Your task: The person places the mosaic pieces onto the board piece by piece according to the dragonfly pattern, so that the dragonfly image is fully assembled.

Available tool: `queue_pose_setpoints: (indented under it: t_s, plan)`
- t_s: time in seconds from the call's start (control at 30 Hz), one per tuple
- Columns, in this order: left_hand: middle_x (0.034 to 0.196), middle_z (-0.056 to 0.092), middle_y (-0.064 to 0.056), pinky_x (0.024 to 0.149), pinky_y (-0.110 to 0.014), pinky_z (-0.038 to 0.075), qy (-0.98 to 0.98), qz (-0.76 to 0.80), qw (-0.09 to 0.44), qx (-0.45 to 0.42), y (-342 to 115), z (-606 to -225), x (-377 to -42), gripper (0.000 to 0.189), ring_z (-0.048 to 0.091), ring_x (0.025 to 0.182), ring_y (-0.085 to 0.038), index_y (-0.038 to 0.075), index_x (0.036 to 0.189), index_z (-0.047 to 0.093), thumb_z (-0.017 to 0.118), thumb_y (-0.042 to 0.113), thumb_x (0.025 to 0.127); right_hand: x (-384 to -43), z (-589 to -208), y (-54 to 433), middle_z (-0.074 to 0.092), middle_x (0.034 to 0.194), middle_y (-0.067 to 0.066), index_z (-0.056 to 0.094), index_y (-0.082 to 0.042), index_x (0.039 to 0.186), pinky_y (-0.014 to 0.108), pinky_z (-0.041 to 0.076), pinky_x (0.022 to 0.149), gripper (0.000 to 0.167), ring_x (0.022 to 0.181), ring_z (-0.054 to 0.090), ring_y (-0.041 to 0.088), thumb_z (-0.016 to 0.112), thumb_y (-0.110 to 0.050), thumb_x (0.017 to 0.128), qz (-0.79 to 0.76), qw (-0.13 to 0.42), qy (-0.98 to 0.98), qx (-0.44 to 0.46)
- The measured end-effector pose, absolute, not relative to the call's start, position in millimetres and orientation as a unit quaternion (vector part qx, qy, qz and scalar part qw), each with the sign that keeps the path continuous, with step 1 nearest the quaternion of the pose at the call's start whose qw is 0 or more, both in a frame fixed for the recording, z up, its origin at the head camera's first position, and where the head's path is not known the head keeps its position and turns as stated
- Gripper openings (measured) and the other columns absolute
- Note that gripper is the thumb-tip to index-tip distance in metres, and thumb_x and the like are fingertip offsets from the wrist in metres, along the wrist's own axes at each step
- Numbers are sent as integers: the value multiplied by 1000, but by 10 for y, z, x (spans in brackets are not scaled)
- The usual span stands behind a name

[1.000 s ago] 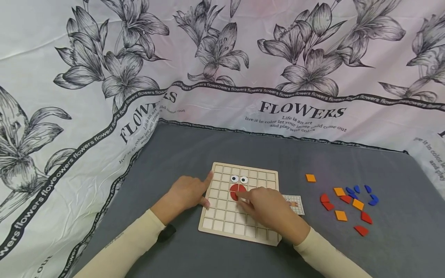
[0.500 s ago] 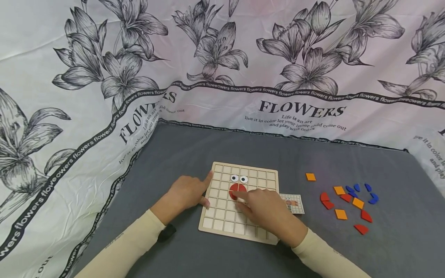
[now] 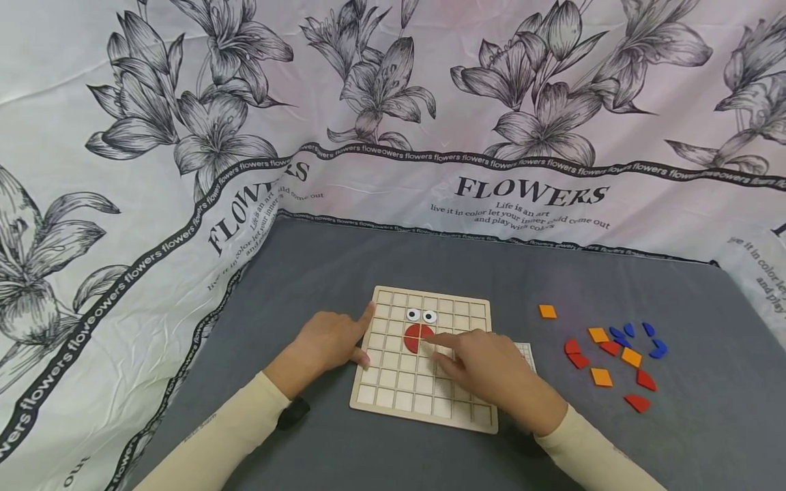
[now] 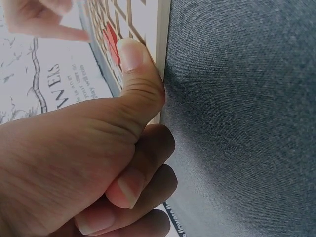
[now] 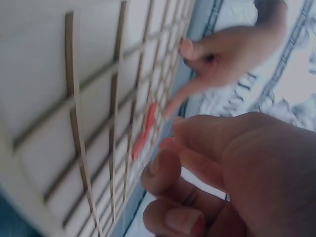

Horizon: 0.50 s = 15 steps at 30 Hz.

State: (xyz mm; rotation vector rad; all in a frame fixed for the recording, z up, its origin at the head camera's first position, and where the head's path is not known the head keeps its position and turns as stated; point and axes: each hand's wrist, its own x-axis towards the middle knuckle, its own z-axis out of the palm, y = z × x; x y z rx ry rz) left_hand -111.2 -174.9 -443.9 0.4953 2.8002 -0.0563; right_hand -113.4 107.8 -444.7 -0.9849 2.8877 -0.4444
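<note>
A wooden grid board (image 3: 405, 399) lies on the grey table, with two round eye pieces (image 3: 421, 316) near its top. Below the eyes, red quarter-circle pieces (image 3: 412, 331) form a round shape, its lower right part obscured by a fingertip. My left hand (image 3: 323, 344) holds the board's left edge, thumb (image 4: 132, 58) over the rim and index finger along the side. My right hand (image 3: 485, 361) hovers above the board, its straight index finger at the right edge of the red shape. The thumb stands apart from it, and nothing is visible between them.
A small printed card (image 3: 527, 352) is partly hidden behind the right hand. To the right lie loose orange squares (image 3: 601, 377), red quarter-circles (image 3: 637, 403) and several blue pieces (image 3: 658, 348). A flower-printed cloth (image 3: 393, 191) borders the table's back and left.
My right index fingertip has drawn back rightward from the middle of the red shape, uncovering more of it. The right hand now hides more of the card. My left hand stays on the board.
</note>
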Motion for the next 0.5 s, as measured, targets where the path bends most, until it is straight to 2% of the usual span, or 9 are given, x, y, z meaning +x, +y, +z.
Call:
queue_pose_setpoints:
  t_s: [0.23, 0.37, 0.5]
  plan:
    - [62, 56, -2, 70, -41, 52, 974, -20, 143, 175, -1736, -4454, -1113, 106, 57, 63, -20, 9, 166, 35, 77, 59, 83, -1216, -4278, 1605, 58, 67, -21, 77, -23, 130, 27, 36, 46, 30, 51, 43, 1, 73, -34, 102, -200, 15, 941, -273]
    - [62, 57, -2, 68, -40, 52, 974, -19, 140, 177, -1737, -4468, -1116, 106, 54, 60, -18, 9, 166, 36, 77, 59, 82, -1226, -4221, 1980, 61, 70, -17, 76, -19, 130, 27, 39, 48, 29, 53, 47, 2, 70, -32, 104, -211, 8, 946, -247]
    - [61, 55, -1, 67, -40, 52, 974, -21, 140, 175, -1751, -4472, -1111, 106, 53, 59, -18, 10, 166, 35, 76, 59, 81, -1228, -4218, 2348, 64, 77, -14, 77, -16, 126, 26, 43, 54, 26, 63, 53, 1, 70, -29, 105, -205, -20, 950, -233]
